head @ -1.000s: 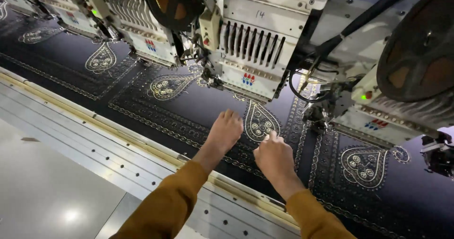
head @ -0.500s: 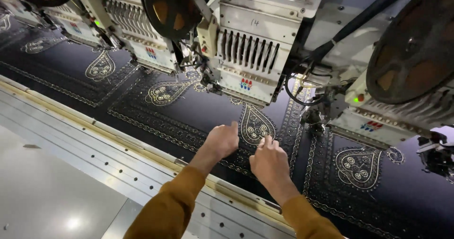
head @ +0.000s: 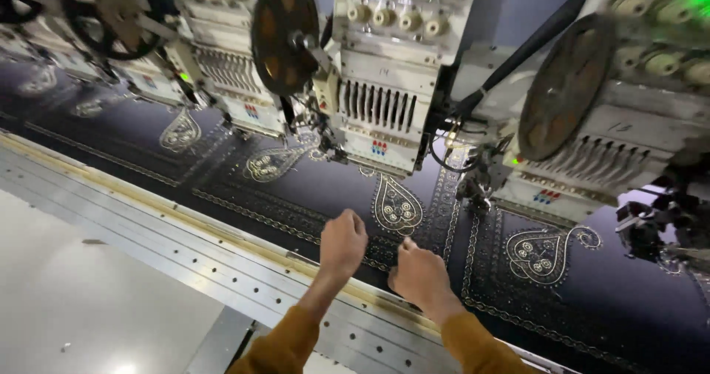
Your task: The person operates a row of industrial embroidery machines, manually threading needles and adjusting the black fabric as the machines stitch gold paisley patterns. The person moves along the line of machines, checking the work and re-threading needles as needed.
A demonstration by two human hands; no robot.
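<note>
Dark navy fabric [head: 318,189] lies stretched flat across the bed of a long embroidery machine, stitched with pale paisley figures and narrow border bands. Both hands reach over the near edge onto it, sleeves in mustard-brown cloth.

Left hand [head: 342,242] hovers over the cloth with its fingers curled loosely inward, a narrow, half-closed fist; whether anything sits inside it I cannot tell. Right hand [head: 420,276] is just beside it, toward 4 o'clock, knuckles up and fingers tucked down toward the fabric, forefinger and thumb seemingly pinched near the cloth. If a thread is held there, it is too fine to see. The two hands are close but apart.

At 12 o'clock from the hands, between them and the machine, lies a finished paisley motif [head: 397,207]. A second, larger heart-like motif [head: 543,254] sits at 3 o'clock from the right hand, well apart. More motifs run off toward 10 o'clock.

Above the cloth hangs a white embroidery head [head: 384,115] with a row of needle bars, directly at 12 o'clock. A dark round reel [head: 284,34] is mounted at its left side, and another reel [head: 566,85] stands at 2 o'clock on the neighbouring head.

Along the near side runs a grey metal rail [head: 185,255], slanting from 9 o'clock down to 5 o'clock, edged by a pale wooden strip.
</note>
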